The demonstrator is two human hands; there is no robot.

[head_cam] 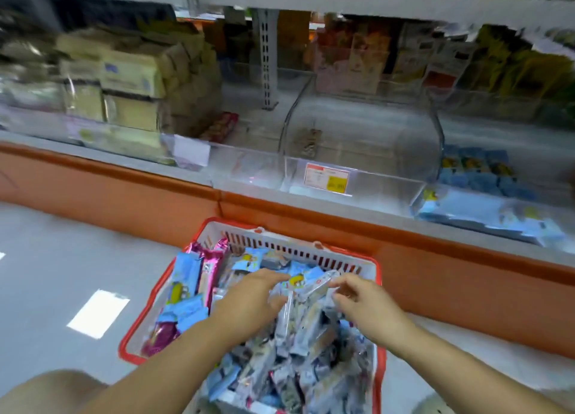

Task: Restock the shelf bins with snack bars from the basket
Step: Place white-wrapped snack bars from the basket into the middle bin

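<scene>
Head view looks down on the picking-up step. The basket (370,265) sits on the floor near the foot of the shelf, heaped with snack bars (298,345), and both hands are in the heap. The left hand (249,295) lies with fingers stretched over a blue bar (297,279), thumb tucked below. Whether it has closed on anything I cannot tell through the blur. Just right of it, the right hand (364,301) has its fingers curled and seems to pinch the end of a pale-wrapped bar (314,284) lying between the two hands. Nothing is lifted clear of the pile yet.

The next move, as I judge it, calls for a firm hold on bars of one kind, a lift over the basket's far wall, and a reach to the matching bin — slippery wrappers could spill from a loose handful.

Counted left to right, four clear shelf bins (249,171) can be made out on the low shelf:
- one at far left, stacked high with tan packs (130,74);
- a nearly bare one holding one red pack (222,127);
- a curved-fronted bin (429,152) with a few brownish bars (308,142) and one price label (326,180);
- one at right with blue packs (479,177).

There is one basket and two hands. Three pink bars (213,258) stand out at the basket's left side — the blue and pale ones are too many and too tangled to count.
</scene>
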